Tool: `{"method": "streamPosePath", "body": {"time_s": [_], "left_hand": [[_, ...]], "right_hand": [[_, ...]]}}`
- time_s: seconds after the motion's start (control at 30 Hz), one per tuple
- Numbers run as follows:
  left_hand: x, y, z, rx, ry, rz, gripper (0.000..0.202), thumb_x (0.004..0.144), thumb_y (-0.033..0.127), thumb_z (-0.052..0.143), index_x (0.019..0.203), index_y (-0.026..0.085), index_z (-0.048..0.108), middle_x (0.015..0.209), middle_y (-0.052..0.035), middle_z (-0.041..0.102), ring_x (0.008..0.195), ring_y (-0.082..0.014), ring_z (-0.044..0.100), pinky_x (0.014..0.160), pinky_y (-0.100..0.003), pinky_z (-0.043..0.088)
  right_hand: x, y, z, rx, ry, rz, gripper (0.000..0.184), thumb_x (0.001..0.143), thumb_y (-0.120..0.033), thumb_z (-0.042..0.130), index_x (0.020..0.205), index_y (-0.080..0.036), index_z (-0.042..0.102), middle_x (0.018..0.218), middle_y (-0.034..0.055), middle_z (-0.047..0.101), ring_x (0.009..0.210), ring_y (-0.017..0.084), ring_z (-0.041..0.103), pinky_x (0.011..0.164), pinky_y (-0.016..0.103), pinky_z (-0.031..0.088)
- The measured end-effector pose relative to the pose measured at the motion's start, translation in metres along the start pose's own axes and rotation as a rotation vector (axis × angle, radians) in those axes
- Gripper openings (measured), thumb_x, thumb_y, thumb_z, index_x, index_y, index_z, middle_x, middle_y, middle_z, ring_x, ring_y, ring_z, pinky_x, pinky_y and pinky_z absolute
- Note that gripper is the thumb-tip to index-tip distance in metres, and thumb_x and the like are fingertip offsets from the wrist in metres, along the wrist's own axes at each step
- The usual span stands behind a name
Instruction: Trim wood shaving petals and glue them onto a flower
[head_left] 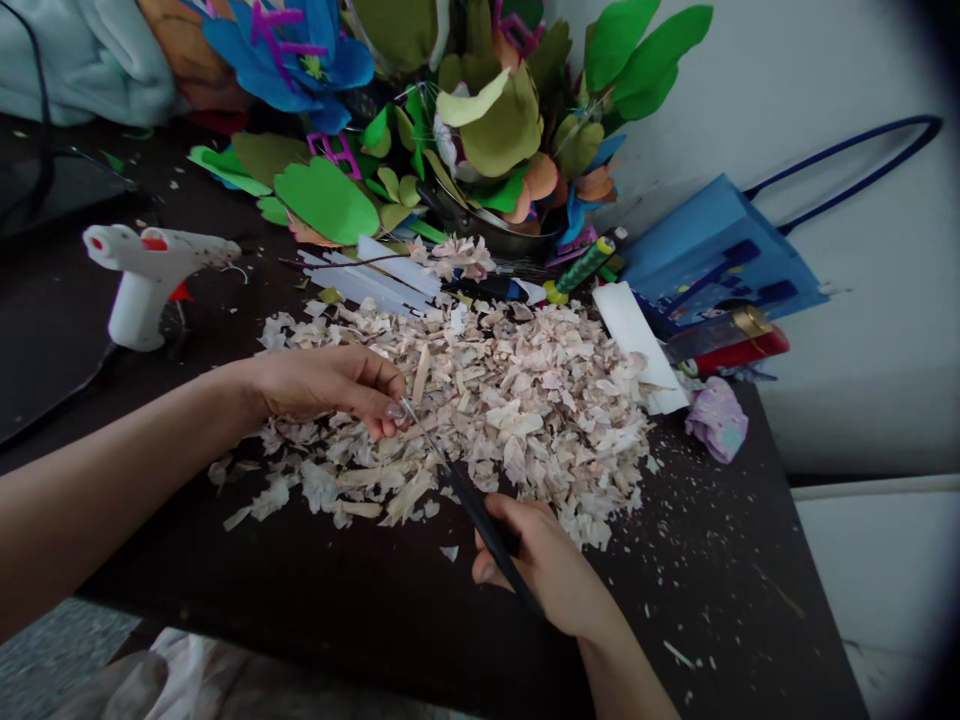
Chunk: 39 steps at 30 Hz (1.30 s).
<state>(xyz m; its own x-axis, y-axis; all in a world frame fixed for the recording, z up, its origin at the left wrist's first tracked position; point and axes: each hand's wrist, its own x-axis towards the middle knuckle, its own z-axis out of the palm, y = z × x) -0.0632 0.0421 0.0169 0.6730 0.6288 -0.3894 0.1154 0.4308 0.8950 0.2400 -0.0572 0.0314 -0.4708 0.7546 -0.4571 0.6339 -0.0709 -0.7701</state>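
Your left hand (322, 385) curls its fingers tightly on what seems a pale shaving (399, 424), holding it within reach of the blades; your right hand (544, 570) grips black-handled scissors (480, 510) beside the shavings heap (525, 420), centre frame

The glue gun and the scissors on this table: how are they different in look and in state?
The glue gun is thick and white with red parts, while the scissors are long, thin and dark. The glue gun stands alone on the dark table, touching no hand, while the scissors are gripped in the right hand. Both are hand tools.
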Motion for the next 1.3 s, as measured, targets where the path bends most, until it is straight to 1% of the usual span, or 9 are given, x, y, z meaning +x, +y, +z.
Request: {"method": "streamPosePath", "body": {"time_s": [0.17, 0.4, 0.47, 0.57, 0.63, 0.87, 0.97, 1.1, 1.3], "left_hand": [[0.001, 0.000, -0.001, 0.028, -0.007, -0.024, 0.013, 0.068, 0.030, 0.086, 0.074, 0.022, 0.078, 0.072, -0.0035, 0.077, 0.066, -0.0184, 0.070, 0.063, -0.026, 0.060], [0.000, -0.003, -0.007, 0.094, -0.070, -0.037, 0.012, 0.071, 0.034, 0.084, 0.077, 0.025, 0.081, 0.077, -0.0038, 0.077, 0.070, -0.0191, 0.071, 0.066, -0.027, 0.061], [0.000, -0.003, -0.007, 0.093, -0.083, -0.036, 0.011, 0.072, 0.034, 0.084, 0.078, 0.025, 0.081, 0.077, -0.0036, 0.077, 0.069, -0.0182, 0.071, 0.066, -0.025, 0.060], [0.000, -0.003, -0.005, 0.079, -0.078, -0.024, 0.010, 0.073, 0.033, 0.083, 0.078, 0.025, 0.080, 0.076, -0.0028, 0.077, 0.070, -0.0170, 0.070, 0.067, -0.024, 0.060], [0.000, -0.002, -0.003, 0.058, -0.055, -0.018, 0.013, 0.071, 0.033, 0.085, 0.078, 0.024, 0.080, 0.076, -0.0029, 0.077, 0.069, -0.0168, 0.070, 0.066, -0.024, 0.060], [0.002, 0.001, 0.011, -0.062, 0.045, -0.004, 0.022, 0.075, 0.040, 0.085, 0.081, 0.020, 0.077, 0.078, -0.0022, 0.078, 0.070, -0.0139, 0.070, 0.069, -0.023, 0.058], [0.002, 0.001, 0.016, -0.109, 0.066, -0.006, 0.021, 0.078, 0.037, 0.083, 0.083, 0.018, 0.076, 0.079, -0.0029, 0.078, 0.071, -0.0148, 0.071, 0.069, -0.025, 0.058], [0.001, -0.001, 0.022, -0.183, 0.117, 0.039, 0.012, 0.084, 0.027, 0.076, 0.085, 0.015, 0.075, 0.083, -0.0038, 0.078, 0.073, -0.0135, 0.071, 0.068, -0.023, 0.056], [0.002, -0.005, 0.026, -0.243, 0.118, 0.068, 0.011, 0.085, 0.027, 0.074, 0.084, 0.016, 0.075, 0.086, -0.0060, 0.077, 0.073, -0.0144, 0.070, 0.069, -0.025, 0.057]], "right_hand": [[0.001, 0.000, -0.001, -0.020, 0.004, -0.012, 0.025, 0.083, -0.040, 0.074, 0.074, -0.023, 0.057, 0.069, 0.0007, 0.065, 0.065, 0.019, 0.058, 0.060, 0.031, 0.041], [0.001, -0.005, -0.006, -0.127, -0.016, 0.059, 0.031, 0.081, -0.041, 0.076, 0.070, -0.023, 0.054, 0.067, 0.0018, 0.069, 0.068, 0.024, 0.064, 0.066, 0.034, 0.042], [0.001, -0.005, -0.008, -0.098, -0.023, 0.064, 0.032, 0.082, -0.041, 0.075, 0.069, -0.023, 0.052, 0.066, 0.0017, 0.071, 0.067, 0.024, 0.066, 0.065, 0.034, 0.043], [0.001, -0.003, -0.009, 0.048, -0.026, 0.065, 0.029, 0.083, -0.041, 0.074, 0.073, -0.023, 0.054, 0.071, 0.0026, 0.075, 0.068, 0.024, 0.070, 0.063, 0.032, 0.045], [0.003, -0.001, -0.009, 0.085, 0.026, 0.062, 0.024, 0.085, -0.041, 0.072, 0.079, -0.023, 0.057, 0.075, 0.0032, 0.076, 0.070, 0.024, 0.071, 0.063, 0.031, 0.047], [0.015, 0.008, -0.004, -0.442, 0.402, 0.106, 0.035, 0.084, -0.049, 0.071, 0.071, -0.023, 0.050, 0.063, 0.0022, 0.065, 0.060, 0.024, 0.064, 0.054, 0.028, 0.035], [0.018, 0.010, -0.002, -0.513, 0.458, 0.083, 0.038, 0.083, -0.052, 0.072, 0.071, -0.023, 0.050, 0.062, 0.0017, 0.065, 0.061, 0.025, 0.066, 0.054, 0.027, 0.035], [0.019, 0.012, 0.000, -0.571, 0.491, 0.067, 0.038, 0.082, -0.052, 0.073, 0.071, -0.022, 0.053, 0.063, 0.0021, 0.068, 0.062, 0.026, 0.069, 0.054, 0.027, 0.036], [0.022, 0.015, 0.003, -0.748, 0.538, 0.103, 0.022, 0.083, -0.040, 0.073, 0.080, -0.020, 0.064, 0.074, 0.0073, 0.075, 0.067, 0.030, 0.073, 0.056, 0.032, 0.043]]}}
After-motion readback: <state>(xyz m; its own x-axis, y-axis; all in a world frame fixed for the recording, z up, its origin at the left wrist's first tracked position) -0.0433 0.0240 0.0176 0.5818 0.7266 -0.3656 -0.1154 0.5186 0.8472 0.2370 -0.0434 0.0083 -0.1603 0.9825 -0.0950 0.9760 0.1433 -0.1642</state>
